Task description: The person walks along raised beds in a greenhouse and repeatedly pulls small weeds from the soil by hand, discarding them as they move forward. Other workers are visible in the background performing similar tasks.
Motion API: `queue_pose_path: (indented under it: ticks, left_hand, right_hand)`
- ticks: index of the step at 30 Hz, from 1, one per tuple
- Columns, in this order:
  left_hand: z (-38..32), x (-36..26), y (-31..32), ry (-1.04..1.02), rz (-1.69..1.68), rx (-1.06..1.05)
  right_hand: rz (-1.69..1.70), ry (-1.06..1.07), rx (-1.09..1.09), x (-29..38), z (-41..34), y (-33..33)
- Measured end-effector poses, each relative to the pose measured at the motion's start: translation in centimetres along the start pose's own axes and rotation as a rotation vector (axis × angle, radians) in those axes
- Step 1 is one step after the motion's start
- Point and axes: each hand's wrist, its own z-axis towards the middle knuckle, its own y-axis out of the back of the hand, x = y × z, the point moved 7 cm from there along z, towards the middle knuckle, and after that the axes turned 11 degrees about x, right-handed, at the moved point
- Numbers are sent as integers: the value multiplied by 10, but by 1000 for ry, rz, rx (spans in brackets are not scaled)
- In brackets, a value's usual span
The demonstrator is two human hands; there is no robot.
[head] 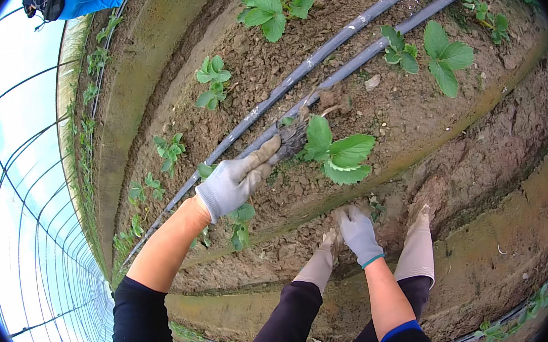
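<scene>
My left hand point(239, 180), in a pale work glove with soiled fingers, is closed on a dark, soil-caked object point(291, 141) whose kind I cannot tell. That object lies at the lower of two grey drip irrigation hoses point(367, 54). Just right of it stands a strawberry plant point(345, 155) with large green leaves. My right hand point(357, 235), gloved too, reaches down between my legs to the muddy furrow, beside a small green plant point(375, 207). Its fingertips are partly hidden, and whether it holds anything does not show.
Other strawberry plants point(268, 9) grow along both sides of the hoses on the raised soil bed point(242, 68). My lower legs, in pale coverings, stand in the muddy furrow point(457, 175). Greenhouse hoops point(19, 200) rise at the left. Part of a person in blue point(92, 0) shows at the top left.
</scene>
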Motion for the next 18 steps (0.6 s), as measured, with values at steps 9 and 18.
queue_pose_path:
  ticks: [9, 18]
  left_hand:
    - [-35, 56, 23, 296, -116, 62]
    - [-166, 77, 8, 399, -94, -118]
  right_hand:
    - [23, 110, 64, -48, 20, -34]
    - [123, 97, 123, -13, 9, -30]
